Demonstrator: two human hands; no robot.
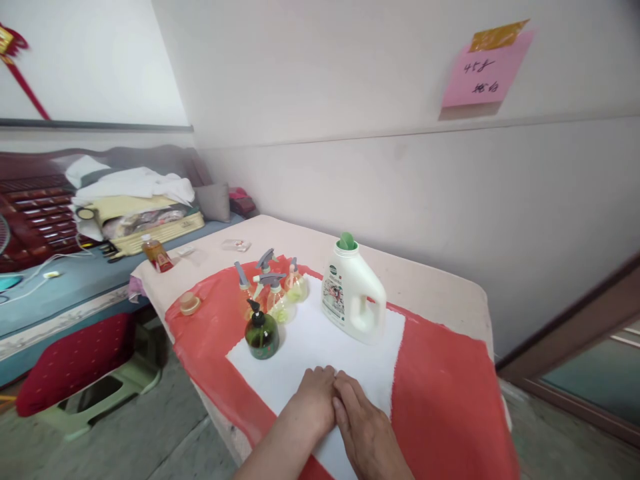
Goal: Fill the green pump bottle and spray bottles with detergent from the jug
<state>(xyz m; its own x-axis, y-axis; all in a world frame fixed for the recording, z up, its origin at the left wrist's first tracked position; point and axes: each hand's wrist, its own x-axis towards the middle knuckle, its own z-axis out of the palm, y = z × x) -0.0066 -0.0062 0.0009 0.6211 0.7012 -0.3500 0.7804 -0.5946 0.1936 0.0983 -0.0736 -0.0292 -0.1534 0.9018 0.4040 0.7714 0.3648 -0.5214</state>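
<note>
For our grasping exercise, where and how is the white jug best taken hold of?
Probably by the looped handle of the white jug, coming from the right with the right hand: the jug stands upright, and its handle, with an opening through it, faces that side.

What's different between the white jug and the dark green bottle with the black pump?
The white jug is clearly larger than the green bottle. The jug is opaque, while the bottle is see-through. The jug has a side handle and a green piece in its mouth; the bottle has a black pump. Both stand upright on the white cloth.
</note>
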